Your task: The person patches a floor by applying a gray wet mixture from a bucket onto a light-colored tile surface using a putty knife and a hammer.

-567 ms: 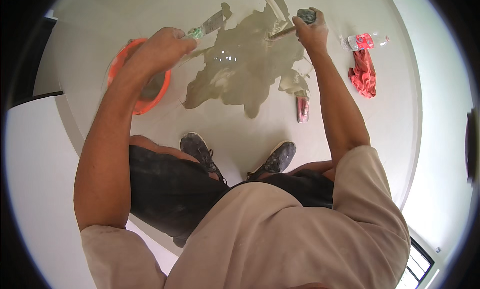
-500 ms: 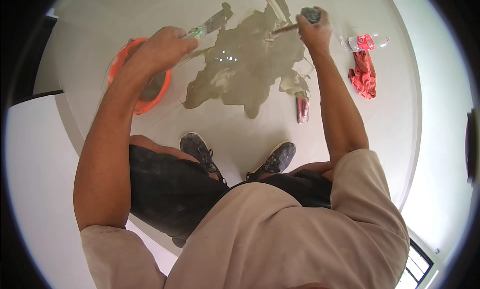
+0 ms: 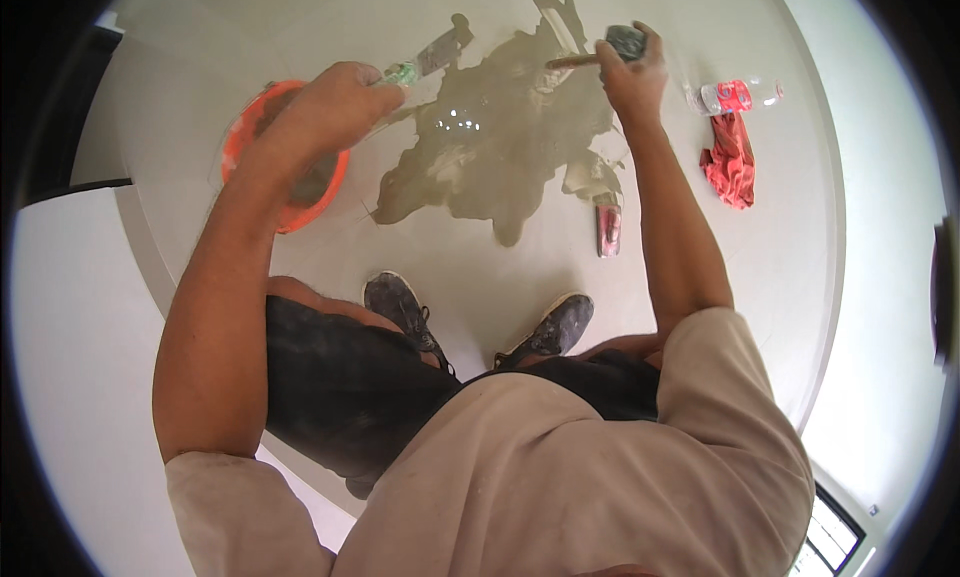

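Observation:
My left hand (image 3: 355, 102) is wrapped round the green handle of a scraper, its metal blade (image 3: 440, 51) pointing up and right over a spread of grey wet mix (image 3: 480, 177) on the floor. My right hand (image 3: 632, 82) grips a trowel by its dark, chunky top (image 3: 626, 43); its long narrow blade (image 3: 573, 62) reaches left over the far right part of the mix, near a pale streak. An orange bucket (image 3: 300, 217) with grey contents sits beside the mix, partly behind my left arm. A small pink-topped tool (image 3: 607, 232) lies at the mix's right edge.
A clear plastic bottle (image 3: 732, 95) with a red label lies on its side at the right, touching a crumpled red cloth (image 3: 728, 162). My shoes (image 3: 555, 322) stand below the mix on the pale floor (image 3: 480, 277). Pale walls curve round both sides.
The floor and things on it have shifted slightly down in the picture. My right hand has moved a little right, and its blade lies more level. Both hands keep their grip.

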The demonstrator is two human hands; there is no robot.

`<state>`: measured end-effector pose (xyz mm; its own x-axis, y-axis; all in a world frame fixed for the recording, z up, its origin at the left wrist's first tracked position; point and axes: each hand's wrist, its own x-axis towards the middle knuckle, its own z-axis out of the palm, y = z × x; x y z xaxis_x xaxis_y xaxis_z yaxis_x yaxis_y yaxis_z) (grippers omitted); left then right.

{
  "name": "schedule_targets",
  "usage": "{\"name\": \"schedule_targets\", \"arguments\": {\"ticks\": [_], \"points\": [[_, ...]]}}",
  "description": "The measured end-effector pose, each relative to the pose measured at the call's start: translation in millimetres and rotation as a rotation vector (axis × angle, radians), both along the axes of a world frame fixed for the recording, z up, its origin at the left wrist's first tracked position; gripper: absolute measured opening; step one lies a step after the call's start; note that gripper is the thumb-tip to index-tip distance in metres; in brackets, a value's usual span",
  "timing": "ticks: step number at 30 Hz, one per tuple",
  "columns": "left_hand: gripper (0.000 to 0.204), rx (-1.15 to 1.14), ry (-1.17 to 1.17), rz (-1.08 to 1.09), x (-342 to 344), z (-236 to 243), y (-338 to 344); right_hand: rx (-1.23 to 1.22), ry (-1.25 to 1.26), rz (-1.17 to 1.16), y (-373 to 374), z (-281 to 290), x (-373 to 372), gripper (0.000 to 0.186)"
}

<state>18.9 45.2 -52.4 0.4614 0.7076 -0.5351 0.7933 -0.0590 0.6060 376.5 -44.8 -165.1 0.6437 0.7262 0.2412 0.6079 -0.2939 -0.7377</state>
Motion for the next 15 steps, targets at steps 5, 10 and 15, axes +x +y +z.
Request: {"name": "schedule_targets", "arguments": {"ticks": [5, 10, 15], "points": [[0.043, -0.001, -0.005, 0.010, -0.7, -5.7, -3.0, -0.032, -0.079, 0.040, 10.2, -2.0, -0.6, 0.070], [0.044, 0.005, -0.017, -0.029, -2.1, -9.9, -2.8, 0.045, 0.029, -0.025, 8.9, -10.6, 7.6, 0.070], [0.045, -0.031, 0.026, -0.022, -1.6, 0.3, -2.2, 0.133, 0.166, -0.053, -2.7, 1.7, 3.1, 0.071]]}}
